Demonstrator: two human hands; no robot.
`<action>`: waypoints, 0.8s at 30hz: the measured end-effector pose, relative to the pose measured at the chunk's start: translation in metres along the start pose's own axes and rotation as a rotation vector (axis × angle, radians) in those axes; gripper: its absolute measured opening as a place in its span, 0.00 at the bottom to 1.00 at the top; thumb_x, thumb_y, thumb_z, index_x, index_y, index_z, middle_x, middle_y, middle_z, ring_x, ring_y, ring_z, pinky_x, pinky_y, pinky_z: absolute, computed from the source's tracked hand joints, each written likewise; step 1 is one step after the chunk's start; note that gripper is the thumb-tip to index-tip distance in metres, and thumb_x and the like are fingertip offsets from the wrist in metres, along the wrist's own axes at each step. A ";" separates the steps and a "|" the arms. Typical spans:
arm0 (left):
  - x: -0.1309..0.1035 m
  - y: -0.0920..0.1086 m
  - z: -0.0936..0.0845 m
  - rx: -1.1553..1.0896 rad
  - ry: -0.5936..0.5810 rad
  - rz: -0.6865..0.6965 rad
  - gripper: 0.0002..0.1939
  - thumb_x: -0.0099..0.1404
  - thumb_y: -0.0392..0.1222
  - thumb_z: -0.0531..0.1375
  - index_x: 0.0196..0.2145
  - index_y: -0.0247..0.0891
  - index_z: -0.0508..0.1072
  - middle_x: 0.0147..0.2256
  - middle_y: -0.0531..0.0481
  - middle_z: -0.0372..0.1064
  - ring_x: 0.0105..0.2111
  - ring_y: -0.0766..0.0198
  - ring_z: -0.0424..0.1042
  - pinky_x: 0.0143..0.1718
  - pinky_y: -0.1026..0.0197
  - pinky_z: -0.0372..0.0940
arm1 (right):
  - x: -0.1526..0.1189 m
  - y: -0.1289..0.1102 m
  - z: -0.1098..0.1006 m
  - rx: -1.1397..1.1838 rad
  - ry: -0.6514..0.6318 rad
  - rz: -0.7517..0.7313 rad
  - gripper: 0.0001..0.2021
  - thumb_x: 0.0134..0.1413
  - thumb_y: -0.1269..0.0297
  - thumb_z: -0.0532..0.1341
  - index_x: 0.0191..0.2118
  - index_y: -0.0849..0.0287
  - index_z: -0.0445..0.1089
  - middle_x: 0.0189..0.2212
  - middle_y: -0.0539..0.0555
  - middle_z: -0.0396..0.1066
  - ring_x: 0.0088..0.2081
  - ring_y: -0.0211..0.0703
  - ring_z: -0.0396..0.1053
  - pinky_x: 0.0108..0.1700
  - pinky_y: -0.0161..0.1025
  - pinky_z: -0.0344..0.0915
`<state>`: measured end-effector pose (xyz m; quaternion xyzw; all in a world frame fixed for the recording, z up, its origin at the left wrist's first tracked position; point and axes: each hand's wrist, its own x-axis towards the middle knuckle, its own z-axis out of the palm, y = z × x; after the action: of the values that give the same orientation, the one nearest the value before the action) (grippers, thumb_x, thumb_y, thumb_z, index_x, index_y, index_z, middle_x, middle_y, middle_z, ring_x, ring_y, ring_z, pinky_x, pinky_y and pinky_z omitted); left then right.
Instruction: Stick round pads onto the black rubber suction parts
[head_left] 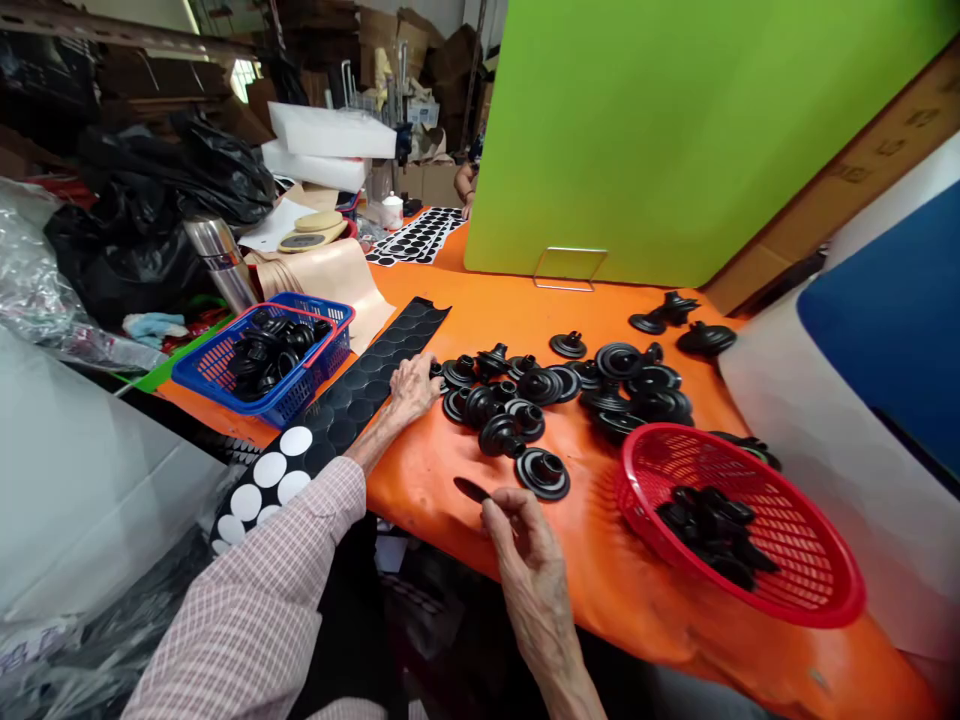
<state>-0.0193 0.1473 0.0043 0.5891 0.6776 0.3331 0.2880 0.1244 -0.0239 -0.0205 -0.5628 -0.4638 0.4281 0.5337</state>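
My right hand (525,540) pinches a thin black disc (471,489) between thumb and fingers, above the table's front edge. My left hand (414,388) reaches to the left end of a heap of black round parts (501,435); its fingertips are at a small black part (436,371), and whether they grip it is hard to tell. Under my left forearm runs a black strip of round stickers (352,401), with white circles (270,469) bare at its near end. One black flanged part (543,472) lies closest to my right hand.
A red basket (840,580) with black parts stands at the right on the orange table (427,480). A blue basket (281,405) of black parts is at the left. A green board (637,140) rises behind. Another person's arm (465,184) shows at the back.
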 end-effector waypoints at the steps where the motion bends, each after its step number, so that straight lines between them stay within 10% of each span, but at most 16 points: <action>1: 0.000 -0.003 0.000 -0.038 0.002 -0.020 0.11 0.57 0.33 0.61 0.39 0.40 0.70 0.48 0.43 0.69 0.56 0.49 0.60 0.59 0.45 0.52 | -0.003 0.003 -0.005 -0.021 -0.004 -0.008 0.12 0.53 0.52 0.61 0.32 0.56 0.68 0.28 0.49 0.65 0.29 0.38 0.65 0.32 0.35 0.65; 6: -0.036 -0.017 -0.020 -0.299 -0.081 -0.167 0.09 0.65 0.41 0.55 0.43 0.39 0.66 0.38 0.44 0.72 0.42 0.56 0.72 0.43 0.51 0.68 | -0.010 0.008 -0.015 -0.106 -0.077 -0.003 0.11 0.56 0.53 0.58 0.33 0.56 0.67 0.26 0.49 0.66 0.28 0.38 0.65 0.30 0.34 0.64; 12: -0.099 -0.024 -0.035 -1.178 -0.341 -0.488 0.11 0.66 0.44 0.56 0.38 0.33 0.71 0.35 0.43 0.72 0.33 0.59 0.74 0.33 0.58 0.71 | -0.008 -0.004 -0.011 -0.161 -0.120 -0.114 0.11 0.57 0.58 0.59 0.44 0.54 0.66 0.30 0.49 0.68 0.31 0.39 0.67 0.35 0.37 0.64; 24: -0.157 -0.040 -0.038 -1.198 -0.474 -0.376 0.17 0.62 0.37 0.61 0.50 0.38 0.72 0.47 0.42 0.72 0.41 0.57 0.74 0.43 0.52 0.71 | -0.013 -0.014 0.003 0.228 -0.082 0.223 0.14 0.46 0.52 0.67 0.30 0.56 0.69 0.32 0.49 0.64 0.35 0.37 0.64 0.40 0.36 0.62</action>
<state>-0.0510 -0.0158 -0.0043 0.2567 0.3851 0.4574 0.7593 0.1179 -0.0358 -0.0071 -0.5287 -0.3681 0.5573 0.5239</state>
